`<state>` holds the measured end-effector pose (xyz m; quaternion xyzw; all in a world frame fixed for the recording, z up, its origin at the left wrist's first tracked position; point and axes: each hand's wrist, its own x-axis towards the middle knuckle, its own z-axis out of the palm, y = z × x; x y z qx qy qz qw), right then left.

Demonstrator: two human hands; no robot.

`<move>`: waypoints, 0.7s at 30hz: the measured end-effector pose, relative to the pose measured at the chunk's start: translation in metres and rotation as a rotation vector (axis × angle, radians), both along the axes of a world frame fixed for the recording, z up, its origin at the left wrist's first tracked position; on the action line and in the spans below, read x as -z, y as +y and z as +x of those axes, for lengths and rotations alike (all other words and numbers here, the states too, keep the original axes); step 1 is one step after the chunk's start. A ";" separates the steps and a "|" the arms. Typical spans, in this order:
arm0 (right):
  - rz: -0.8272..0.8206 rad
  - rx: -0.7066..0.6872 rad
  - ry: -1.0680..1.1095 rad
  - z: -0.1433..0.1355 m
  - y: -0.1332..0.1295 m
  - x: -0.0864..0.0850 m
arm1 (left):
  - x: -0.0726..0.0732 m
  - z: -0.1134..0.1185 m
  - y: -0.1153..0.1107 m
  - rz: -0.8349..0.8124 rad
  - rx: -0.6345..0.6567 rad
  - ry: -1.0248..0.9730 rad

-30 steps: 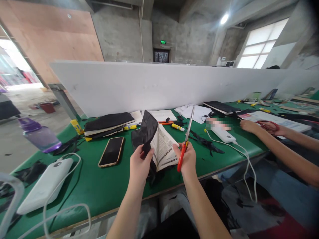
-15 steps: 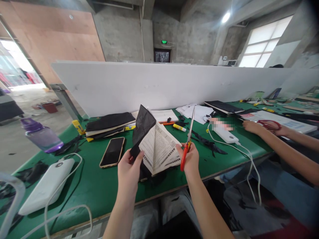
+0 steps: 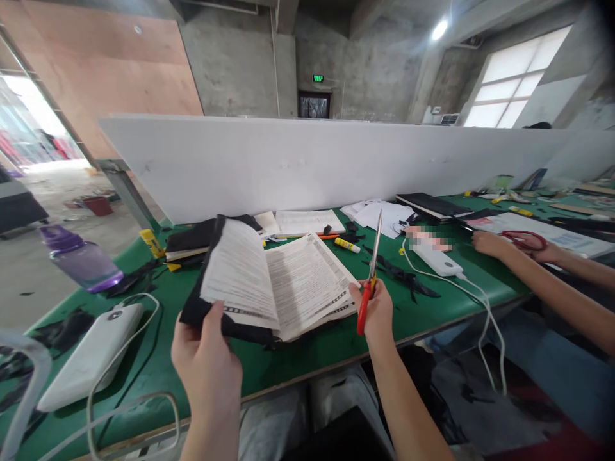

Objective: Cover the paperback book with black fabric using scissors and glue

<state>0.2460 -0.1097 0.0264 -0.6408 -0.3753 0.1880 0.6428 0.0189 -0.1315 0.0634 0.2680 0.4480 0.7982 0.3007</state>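
Note:
An open book [image 3: 302, 282] with printed pages and a black cover lies tilted over the green table in front of me. My left hand [image 3: 206, 352] pinches its left cover and page between thumb and fingers, holding that side raised. In my right hand [image 3: 377, 314] are scissors [image 3: 366, 301] with red and yellow handles, their long blades together and pointing up and away. The thumb of that hand rests at the book's right edge.
On the green table [image 3: 158, 358] are a white power bank [image 3: 91, 358] with a cable, a purple bottle [image 3: 79, 259], glue sticks [image 3: 346, 244], black scraps [image 3: 403, 274] and a white power strip [image 3: 432, 256]. At right, another person's hands [image 3: 494, 244] are near red-handled scissors [image 3: 523, 240].
My left hand has moved left and swung the black cover and page open, so the book spreads wide. The phone seen earlier is now hidden. My right hand shifted slightly right with the scissors.

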 end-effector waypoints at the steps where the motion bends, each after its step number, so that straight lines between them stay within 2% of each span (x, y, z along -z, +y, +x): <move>1: -0.022 0.000 -0.015 0.001 -0.002 0.000 | -0.001 0.000 -0.004 0.012 -0.028 -0.025; 4: -0.107 -0.016 -0.092 0.006 -0.010 0.002 | 0.002 -0.001 -0.017 0.039 -0.090 -0.078; 6: -0.158 -0.028 -0.173 0.009 -0.016 0.004 | 0.007 -0.003 -0.026 -0.034 -0.076 -0.102; 10: -0.254 0.028 -0.351 0.018 -0.024 0.007 | 0.023 -0.005 -0.039 -0.246 0.044 -0.114; 13: -0.353 0.079 -0.471 0.024 -0.027 0.008 | 0.035 -0.005 -0.042 -0.281 0.163 -0.126; 16: -0.459 0.040 -0.534 0.029 -0.028 0.007 | 0.043 -0.001 -0.042 -0.321 0.298 -0.193; 21: -0.571 -0.046 -0.613 0.032 -0.027 0.004 | 0.052 0.009 -0.042 -0.334 0.347 -0.225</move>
